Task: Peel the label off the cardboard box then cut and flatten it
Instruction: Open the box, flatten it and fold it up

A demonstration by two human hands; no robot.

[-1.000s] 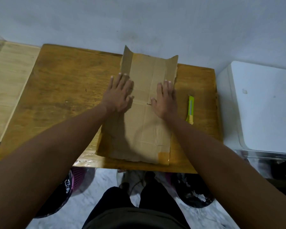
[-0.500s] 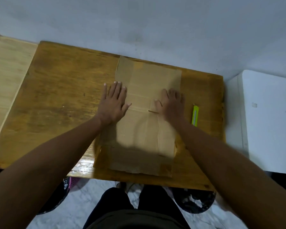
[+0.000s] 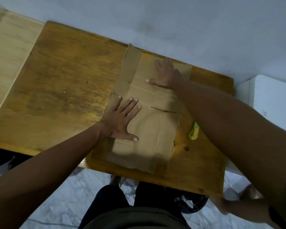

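The cardboard box [image 3: 153,128] lies opened out and flat on the wooden table [image 3: 64,83], reaching from the far edge almost to the near edge. My left hand [image 3: 120,119] presses palm-down on its left middle part, fingers spread. Over the far part of the cardboard my right hand [image 3: 166,74] lies flat with its fingers toward the wall. A yellow-green cutter [image 3: 194,132] rests on the table just right of the cardboard, partly under my right forearm. No label is visible.
A lighter wooden surface [image 3: 8,52] adjoins the table on the left. A white appliance [image 3: 274,100] stands to the right. The wall runs close behind the table. My legs and dark bags [image 3: 193,204] are on the marbled floor below.
My right hand has slid from the cardboard's middle to its far end. The left hand has shifted slightly nearer. The far flaps that stood up now lie flatter. The camera has tilted.
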